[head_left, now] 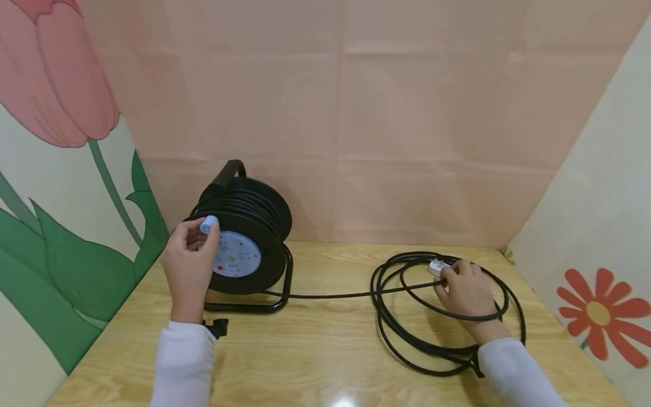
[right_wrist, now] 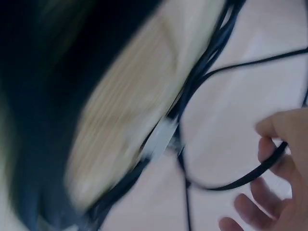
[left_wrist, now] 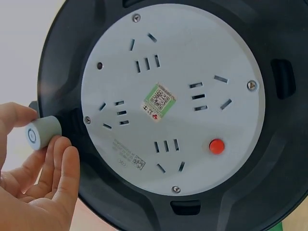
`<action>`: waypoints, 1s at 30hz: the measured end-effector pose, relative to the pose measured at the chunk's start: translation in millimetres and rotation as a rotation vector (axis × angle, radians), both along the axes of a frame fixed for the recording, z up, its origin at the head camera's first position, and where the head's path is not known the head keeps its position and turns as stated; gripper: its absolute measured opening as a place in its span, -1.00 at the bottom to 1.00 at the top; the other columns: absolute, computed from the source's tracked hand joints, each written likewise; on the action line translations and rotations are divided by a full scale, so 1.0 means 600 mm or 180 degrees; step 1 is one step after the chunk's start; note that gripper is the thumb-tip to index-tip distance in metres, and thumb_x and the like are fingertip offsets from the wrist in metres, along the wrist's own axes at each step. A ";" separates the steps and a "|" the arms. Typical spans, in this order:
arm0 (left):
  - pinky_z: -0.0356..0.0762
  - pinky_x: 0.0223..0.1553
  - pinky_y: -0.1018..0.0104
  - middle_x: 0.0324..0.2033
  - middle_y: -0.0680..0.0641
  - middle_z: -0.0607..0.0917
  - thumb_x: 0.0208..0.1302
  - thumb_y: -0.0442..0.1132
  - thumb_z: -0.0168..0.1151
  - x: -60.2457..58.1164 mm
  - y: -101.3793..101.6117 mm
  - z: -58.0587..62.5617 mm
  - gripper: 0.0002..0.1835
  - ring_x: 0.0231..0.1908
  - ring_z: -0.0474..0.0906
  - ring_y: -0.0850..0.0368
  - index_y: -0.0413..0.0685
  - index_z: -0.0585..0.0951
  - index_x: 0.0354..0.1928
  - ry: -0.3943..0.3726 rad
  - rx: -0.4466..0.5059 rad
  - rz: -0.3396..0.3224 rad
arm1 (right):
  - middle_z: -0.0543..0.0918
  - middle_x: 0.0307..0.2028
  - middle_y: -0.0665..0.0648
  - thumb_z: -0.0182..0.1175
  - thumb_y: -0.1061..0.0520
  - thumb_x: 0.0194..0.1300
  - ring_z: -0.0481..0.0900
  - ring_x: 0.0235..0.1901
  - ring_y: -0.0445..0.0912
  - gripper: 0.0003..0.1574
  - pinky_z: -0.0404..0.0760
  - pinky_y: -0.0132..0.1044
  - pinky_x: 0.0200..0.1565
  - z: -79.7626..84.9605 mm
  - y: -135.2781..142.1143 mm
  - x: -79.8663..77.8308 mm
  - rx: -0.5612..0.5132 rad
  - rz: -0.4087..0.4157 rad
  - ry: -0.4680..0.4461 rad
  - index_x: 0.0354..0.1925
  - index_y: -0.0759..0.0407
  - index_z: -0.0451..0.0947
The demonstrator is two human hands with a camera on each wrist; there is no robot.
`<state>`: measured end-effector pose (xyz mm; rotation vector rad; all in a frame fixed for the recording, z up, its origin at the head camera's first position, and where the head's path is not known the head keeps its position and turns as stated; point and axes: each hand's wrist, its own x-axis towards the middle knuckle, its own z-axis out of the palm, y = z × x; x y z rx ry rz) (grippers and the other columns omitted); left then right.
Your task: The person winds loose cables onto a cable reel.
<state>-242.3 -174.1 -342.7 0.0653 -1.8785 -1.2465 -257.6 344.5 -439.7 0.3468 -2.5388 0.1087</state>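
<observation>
A black cable reel (head_left: 269,265) stands on the table's left side, cable wound on its drum. My left hand (head_left: 190,251) pinches the reel's pale blue-grey winding knob (left_wrist: 44,132) between thumb and fingers, at the rim. Its grey socket face (left_wrist: 192,53) bears slotted outlets and a red button (left_wrist: 217,146). From the reel's foot, the black cable (head_left: 330,296) runs rightward across the table to my right hand (head_left: 468,291), whose curled fingers hold it. Just beyond those fingertips lies a white plug (head_left: 438,267), blurred in the right wrist view. Loose loops of cable (head_left: 386,333) surround this hand.
The reel's black tubular stand (head_left: 249,308) rests on the wood-grain table (head_left: 315,356). A pinkish sheet (head_left: 407,113) hangs behind the table. Panels with painted flowers flank it, a tulip (head_left: 66,79) on the left and a red flower (head_left: 600,314) on the right.
</observation>
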 end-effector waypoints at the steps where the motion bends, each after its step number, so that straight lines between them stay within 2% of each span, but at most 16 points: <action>1: 0.52 -0.20 0.59 -0.23 -0.06 0.69 0.32 0.00 0.36 0.000 0.000 0.000 -0.59 -0.29 0.57 0.28 -0.19 0.67 0.00 0.0013 0.0000 -0.0009 | 0.42 -0.42 0.27 0.43 0.12 0.08 0.39 -0.44 0.20 -0.72 0.41 0.14 -0.42 -0.005 0.009 -0.002 -0.0111 -0.0045 0.0144 -0.43 0.16 0.49; 5: 0.53 -0.20 0.60 -0.23 -0.06 0.70 0.32 -0.02 0.37 0.000 -0.001 0.000 -0.60 -0.29 0.57 0.29 -0.19 0.68 -0.01 0.0058 -0.0017 -0.0022 | 0.55 -0.39 0.33 0.31 0.19 0.27 0.55 -0.47 0.19 -0.77 0.54 0.10 -0.46 -0.015 0.031 -0.009 -0.0817 0.0040 -0.0239 -0.23 0.30 0.48; 7: 0.54 -0.21 0.59 -0.23 -0.06 0.70 0.31 -0.03 0.37 -0.001 0.000 0.000 -0.61 -0.30 0.57 0.30 -0.19 0.68 -0.01 0.0073 -0.0028 -0.0026 | 0.64 -0.32 0.25 0.19 0.27 0.37 0.65 -0.38 0.02 -0.83 0.65 -0.11 -0.35 -0.016 0.033 -0.012 -0.1535 0.0299 -0.0623 -0.14 0.38 0.49; 9: 0.54 -0.20 0.59 -0.24 -0.06 0.71 0.31 -0.04 0.38 -0.001 -0.001 -0.001 -0.62 -0.30 0.58 0.31 -0.20 0.69 -0.02 0.0084 -0.0040 -0.0034 | 0.68 -0.17 0.21 0.02 0.33 0.46 0.71 -0.17 -0.02 -0.81 0.69 -0.21 -0.14 -0.017 0.032 -0.010 -0.2713 0.0836 -0.1103 -0.04 0.43 0.49; 10: 0.55 -0.20 0.58 -0.24 -0.07 0.71 0.31 -0.04 0.38 -0.001 -0.001 -0.001 -0.62 -0.30 0.58 0.31 -0.20 0.69 -0.02 0.0091 -0.0049 -0.0040 | 0.68 -0.14 0.22 -0.07 0.36 0.51 0.71 -0.10 -0.03 -0.77 0.67 -0.24 -0.05 -0.018 0.032 -0.009 -0.3530 0.1245 -0.1349 -0.04 0.44 0.50; 12: 0.55 -0.20 0.58 -0.24 -0.07 0.72 0.30 -0.05 0.39 -0.001 -0.001 -0.001 -0.62 -0.30 0.58 0.31 -0.20 0.69 -0.02 0.0098 -0.0061 -0.0061 | 0.68 -0.06 0.23 -0.23 0.31 0.59 0.66 0.03 -0.05 -0.65 0.55 -0.27 0.15 -0.018 0.037 -0.002 -0.5560 0.2020 -0.1934 -0.05 0.43 0.50; 13: 0.55 -0.20 0.58 -0.24 -0.07 0.72 0.30 -0.05 0.39 -0.001 -0.001 -0.001 -0.62 -0.30 0.58 0.31 -0.20 0.69 -0.02 0.0100 -0.0066 -0.0069 | 0.67 -0.03 0.26 -0.28 0.22 0.64 0.63 0.09 0.03 -0.61 0.51 -0.14 0.23 -0.018 0.040 0.002 -0.6503 0.2204 -0.2191 -0.04 0.41 0.46; 15: 0.55 -0.20 0.58 -0.24 -0.07 0.72 0.30 -0.05 0.39 0.000 -0.001 0.000 -0.62 -0.30 0.58 0.31 -0.20 0.69 -0.02 0.0102 -0.0076 -0.0079 | 0.62 0.01 0.35 -0.30 0.00 0.66 0.58 0.14 0.12 -0.54 0.39 0.01 0.31 -0.018 0.045 0.009 -0.7924 0.2239 -0.2405 -0.07 0.27 0.44; 16: 0.55 -0.20 0.58 -0.24 -0.06 0.71 0.30 -0.05 0.39 0.000 -0.001 0.000 -0.62 -0.30 0.58 0.31 -0.20 0.69 -0.02 0.0099 -0.0076 -0.0081 | 0.61 0.03 0.37 -0.26 -0.13 0.64 0.57 0.12 0.15 -0.49 0.36 0.05 0.32 -0.018 0.046 0.013 -0.8495 0.2149 -0.2363 -0.09 0.24 0.41; 17: 0.55 -0.20 0.58 -0.24 -0.06 0.71 0.30 -0.05 0.39 0.000 -0.001 0.000 -0.62 -0.30 0.58 0.31 -0.20 0.69 -0.02 0.0096 -0.0074 -0.0081 | 0.58 0.04 0.35 -0.22 -0.24 0.60 0.55 0.10 0.14 -0.45 0.35 0.08 0.31 -0.018 0.047 0.015 -0.8858 0.2032 -0.2296 -0.08 0.20 0.37; 20: 0.54 -0.20 0.58 -0.24 -0.06 0.71 0.30 -0.05 0.38 0.001 -0.001 0.000 -0.62 -0.29 0.58 0.30 -0.19 0.69 -0.01 0.0073 -0.0052 -0.0082 | 0.53 0.03 0.25 -0.10 -0.48 0.44 0.51 0.02 0.07 -0.28 0.36 0.07 0.24 -0.020 0.044 0.019 -0.9386 0.1912 -0.2062 0.03 0.12 0.33; 22: 0.54 -0.20 0.58 -0.24 -0.06 0.71 0.30 -0.05 0.39 0.002 -0.001 0.001 -0.62 -0.29 0.58 0.30 -0.19 0.69 -0.01 0.0045 -0.0045 -0.0091 | 0.52 0.05 0.22 -0.03 -0.56 0.34 0.48 0.02 0.06 -0.14 0.34 0.05 0.24 -0.021 0.042 0.021 -0.9467 0.2211 -0.2013 0.13 0.12 0.33; 25: 0.53 -0.20 0.59 -0.23 -0.07 0.71 0.30 -0.05 0.39 0.002 0.001 0.002 -0.62 -0.29 0.58 0.30 -0.18 0.68 0.00 0.0005 -0.0056 -0.0111 | 0.50 0.10 0.19 0.06 -0.64 0.19 0.43 0.08 0.05 0.09 0.24 0.02 0.28 -0.019 0.038 0.025 -0.9351 0.2970 -0.2064 0.27 0.17 0.33; 27: 0.52 -0.20 0.60 -0.23 -0.07 0.71 0.30 -0.05 0.39 0.002 0.002 0.002 -0.62 -0.28 0.58 0.31 -0.18 0.68 0.00 -0.0012 -0.0070 -0.0110 | 0.48 0.12 0.18 0.12 -0.61 0.17 0.39 0.08 0.06 0.12 0.19 -0.01 0.31 -0.014 0.035 0.026 -0.9195 0.3356 -0.2117 0.31 0.19 0.31; 28: 0.52 -0.19 0.61 -0.23 -0.07 0.71 0.30 -0.05 0.39 0.001 0.002 0.002 -0.62 -0.28 0.58 0.31 -0.18 0.68 0.00 -0.0014 -0.0074 -0.0105 | 0.47 0.09 0.20 0.14 -0.58 0.19 0.39 0.06 0.07 0.10 0.20 -0.01 0.30 -0.011 0.034 0.027 -0.9124 0.3453 -0.2135 0.30 0.21 0.33; 30: 0.52 -0.20 0.61 -0.23 -0.07 0.71 0.30 -0.05 0.39 0.002 0.001 0.001 -0.62 -0.29 0.58 0.31 -0.18 0.68 0.00 -0.0009 -0.0076 -0.0088 | 0.50 -0.04 0.22 0.19 -0.46 0.27 0.41 -0.05 0.09 -0.07 0.27 -0.03 0.24 -0.005 0.031 0.026 -0.8994 0.3385 -0.2130 0.22 0.24 0.39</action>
